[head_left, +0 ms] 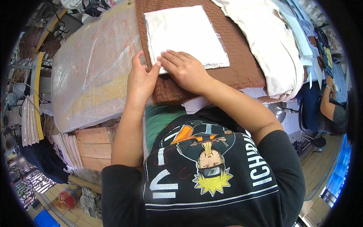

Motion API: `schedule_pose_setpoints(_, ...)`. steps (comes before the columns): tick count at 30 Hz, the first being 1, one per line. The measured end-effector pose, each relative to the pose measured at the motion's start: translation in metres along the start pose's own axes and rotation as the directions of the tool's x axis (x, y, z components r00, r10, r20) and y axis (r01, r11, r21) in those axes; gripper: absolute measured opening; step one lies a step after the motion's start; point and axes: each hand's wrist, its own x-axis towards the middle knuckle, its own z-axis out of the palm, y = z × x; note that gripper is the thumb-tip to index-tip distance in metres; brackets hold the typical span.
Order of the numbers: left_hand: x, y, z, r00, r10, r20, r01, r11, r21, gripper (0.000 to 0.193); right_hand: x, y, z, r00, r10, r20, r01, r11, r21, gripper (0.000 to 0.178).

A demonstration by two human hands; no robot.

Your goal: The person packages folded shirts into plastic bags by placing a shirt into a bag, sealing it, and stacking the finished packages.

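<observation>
Your black printed T-shirt [211,178] fills the lower middle of the frame, nearest the camera, and beyond it both hands meet at one corner of a folded white garment in a clear plastic sleeve [185,38]. That packet lies flat at the upper centre, on brown zigzag-textured cloth [242,73], and extends up and to the right from your fingers; it looks almost square, so you can hardly pick out a long axis. Your left hand [143,80] sits just outside its lower-left corner, thumb and forefinger parted, with nothing seen gripped between them. Your right hand [185,72] is nearer its middle, resting palm down and unclenched across the near edge, fingers pointing left toward your other thumb; whether any film is caught beneath, you cannot tell. As for containers, the sleeve holds the white garment, its loose film glinting along the right edge. A bulky plastic-wrapped bundle [90,75] fills the upper left, its contents too clouded to identify, and wooden slats [94,147] show below it. Pale draped cloth [264,41] lies at the upper right.
</observation>
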Motion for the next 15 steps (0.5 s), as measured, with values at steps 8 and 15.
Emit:
schedule_pose_setpoints(8,0.011,0.020,-0.059,0.888,0.427,-0.169,-0.420,0.904,0.075,0.109,0.065,0.011,-0.114,0.940,0.299,-0.165,-0.237,0.920,0.313,0.016)
schedule_pose_setpoints(15,0.008,0.033,-0.063,0.960,0.280,0.030,-0.149,0.598,-0.787,0.074,0.071,0.067,-0.203,0.734,0.677,0.062,-0.112,0.030,0.993,0.027)
